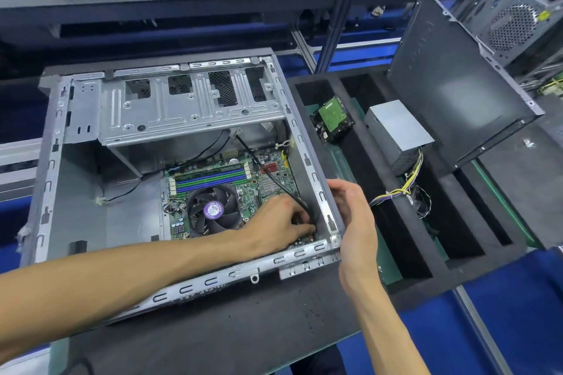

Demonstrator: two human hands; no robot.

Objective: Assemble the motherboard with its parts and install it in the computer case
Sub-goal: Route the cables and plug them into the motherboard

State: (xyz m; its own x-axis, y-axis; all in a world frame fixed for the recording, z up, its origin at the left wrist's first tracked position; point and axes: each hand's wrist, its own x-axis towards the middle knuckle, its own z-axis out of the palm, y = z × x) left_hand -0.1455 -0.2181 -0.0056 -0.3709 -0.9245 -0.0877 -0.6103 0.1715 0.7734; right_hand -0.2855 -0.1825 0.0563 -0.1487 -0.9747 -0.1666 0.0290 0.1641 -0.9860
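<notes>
The computer case (pixel 170 119) lay on its side on the dark mat of the bench (pixel 243 307), open face up. All positions below are given relative to the case. The motherboard (pixel 231 189) sat flat on the case floor in the near-right part, with its fan cooler (pixel 213 211) toward the near edge and the blue and green memory slots (pixel 213 178) just beyond the fan. A black cable (pixel 268 173) ran from the drive cage (pixel 189 100) at the far side diagonally down to the near-right corner. The left hand (pixel 280 222) reached over the near rim into that corner, its fingers (pixel 301 224) curled and pinching the lower end of the black cable against the board; what lay under the fingertips could not be made out. The right hand (pixel 356 216) gripped the right wall of the case at the near corner, its fingers (pixel 341 189) hooked over the rim, thumb outside. To the right of the case stood a black foam tray (pixel 405 268); in it rested a hard drive (pixel 332 120) tilted on edge and, further right, a grey power supply (pixel 399 128) with its yellow wire bundle (pixel 399 192) trailing toward the near side. A dark side panel (pixel 451 79) leaned upright beyond the tray, and a second case (pixel 518 9) stood at the far right.
</notes>
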